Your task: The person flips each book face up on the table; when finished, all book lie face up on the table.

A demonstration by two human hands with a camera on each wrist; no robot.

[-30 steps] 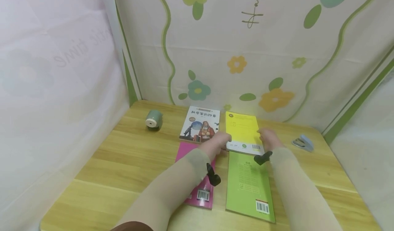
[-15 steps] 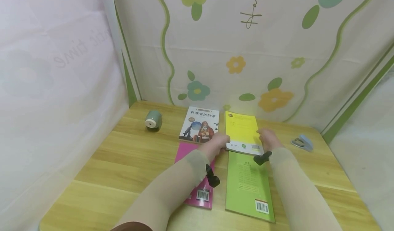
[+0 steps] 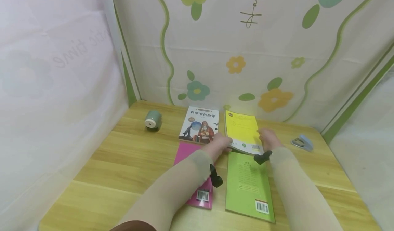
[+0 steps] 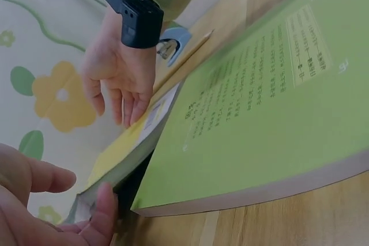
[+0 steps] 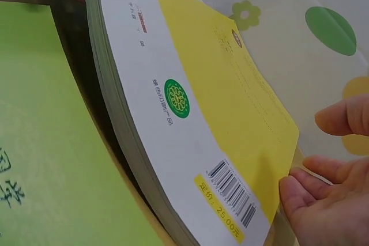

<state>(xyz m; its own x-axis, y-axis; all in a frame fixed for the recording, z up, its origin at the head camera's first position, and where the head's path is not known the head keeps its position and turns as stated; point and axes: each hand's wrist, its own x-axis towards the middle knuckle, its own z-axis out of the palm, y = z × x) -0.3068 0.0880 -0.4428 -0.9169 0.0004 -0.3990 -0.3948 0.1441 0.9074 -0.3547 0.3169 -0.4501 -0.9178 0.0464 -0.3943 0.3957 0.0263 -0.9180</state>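
Note:
A yellow-and-white book lies back cover up at the far middle of the table. At its near left corner my left hand holds the edge, fingers under it and thumb above. That corner is slightly raised, with a dark gap beside it in the left wrist view. My right hand is at the book's right edge; in the right wrist view its fingertips touch there, the thumb apart. Nearer lies a green book. My left forearm partly covers a pink book. A white illustrated book lies behind it.
A green pencil sharpener stands at the table's back left. To the right lies a light-blue stapler, with a pencil near it in the left wrist view. Floral white cloth hangs behind the wooden table.
My left hand has shifted slightly right onto the yellow book's near left corner, and that corner has risen a little. The right hand stays in about the same place.

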